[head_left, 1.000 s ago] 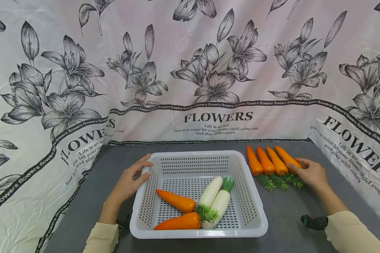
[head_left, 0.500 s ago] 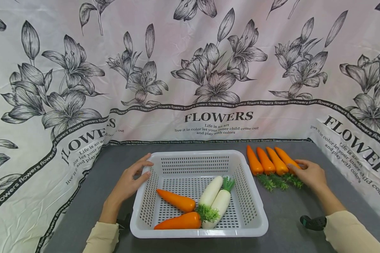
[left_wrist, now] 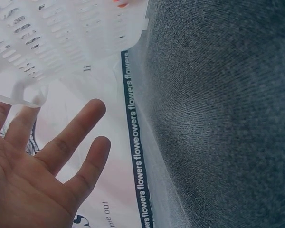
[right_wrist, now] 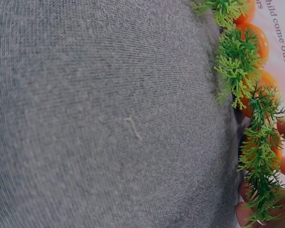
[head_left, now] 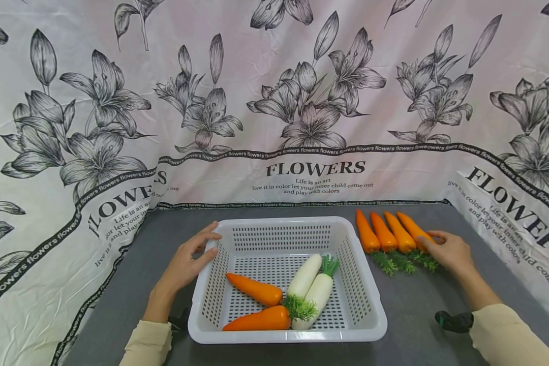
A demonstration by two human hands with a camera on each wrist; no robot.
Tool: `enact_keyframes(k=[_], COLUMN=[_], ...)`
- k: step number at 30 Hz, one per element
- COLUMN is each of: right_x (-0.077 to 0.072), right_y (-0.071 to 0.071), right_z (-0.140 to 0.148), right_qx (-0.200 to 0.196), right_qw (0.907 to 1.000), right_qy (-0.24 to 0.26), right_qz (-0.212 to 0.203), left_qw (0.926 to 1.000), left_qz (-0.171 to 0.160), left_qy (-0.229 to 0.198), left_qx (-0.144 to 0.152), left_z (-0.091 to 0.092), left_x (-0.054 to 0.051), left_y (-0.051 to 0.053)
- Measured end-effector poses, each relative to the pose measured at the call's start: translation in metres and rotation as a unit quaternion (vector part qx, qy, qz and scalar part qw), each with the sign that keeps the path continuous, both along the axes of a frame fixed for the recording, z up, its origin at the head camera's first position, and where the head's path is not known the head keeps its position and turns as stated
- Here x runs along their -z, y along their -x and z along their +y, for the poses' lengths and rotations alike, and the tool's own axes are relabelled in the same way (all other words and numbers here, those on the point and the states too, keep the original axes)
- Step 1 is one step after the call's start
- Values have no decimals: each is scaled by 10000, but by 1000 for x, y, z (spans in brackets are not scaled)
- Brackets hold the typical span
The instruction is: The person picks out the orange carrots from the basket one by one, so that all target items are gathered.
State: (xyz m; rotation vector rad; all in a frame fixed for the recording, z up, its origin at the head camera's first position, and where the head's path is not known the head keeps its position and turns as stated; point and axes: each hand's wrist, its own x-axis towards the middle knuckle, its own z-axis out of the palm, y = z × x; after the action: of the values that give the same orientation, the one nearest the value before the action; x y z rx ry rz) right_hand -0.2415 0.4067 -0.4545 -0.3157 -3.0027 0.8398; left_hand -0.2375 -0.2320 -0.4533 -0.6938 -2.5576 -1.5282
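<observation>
- Right hand (head_left: 450,251): grasping the glossy, tapered orange carrot, apparently plastic (head_left: 410,227), outermost in a row, with fingertips about its thick end; this end lies nearest the person, which probably explains the choice of hold.
- Feathery green top (right_wrist: 261,161) of the held carrot: hanging past the fingers, partly hiding their contact.
- Three similar orange carrots (head_left: 385,233): side by side on the grey fabric-covered table (head_left: 407,310), right of the basket, tips pointing away; such alignment presumably keeps each thick end within reach.
- Left hand (head_left: 187,256): not clenched, its extended fingers resting at the rear left corner of the white perforated plastic basket (head_left: 288,337), seemingly to steady it.
- Basket contents: two orange carrots (head_left: 256,291) beside two elongated white radishes (head_left: 317,300).
</observation>
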Motion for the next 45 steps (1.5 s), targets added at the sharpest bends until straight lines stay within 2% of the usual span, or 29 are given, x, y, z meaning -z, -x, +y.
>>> enact_keyframes(k=[10,19,28,37,41,45], right_x=[-9,-29,-54,-81,-92,-102], right_y=[0,9,17,18,16,15], right_z=[1,-7,-31,-76,-99,-124], right_qx=[-141,-220,-430,-954,-1392,-2024], right_qw=[9995,9965,9915,9840,9768,9645], right_qy=[-118,-198,-74,63,258,244], right_qz=[262,775,1224,1502,1605,1677], left_qw=[10000,10000,10000,10000,9999,9999], left_qz=[19,16,63,79,97,95], left_qy=[34,0,28,26,52,80], left_qx=[-2,19,-6,-7,-33,-64], left_z=[-1,-1,-1,0,0,1], left_x=[1,1,1,2,2,1], left_y=[-1,-1,-1,0,0,0])
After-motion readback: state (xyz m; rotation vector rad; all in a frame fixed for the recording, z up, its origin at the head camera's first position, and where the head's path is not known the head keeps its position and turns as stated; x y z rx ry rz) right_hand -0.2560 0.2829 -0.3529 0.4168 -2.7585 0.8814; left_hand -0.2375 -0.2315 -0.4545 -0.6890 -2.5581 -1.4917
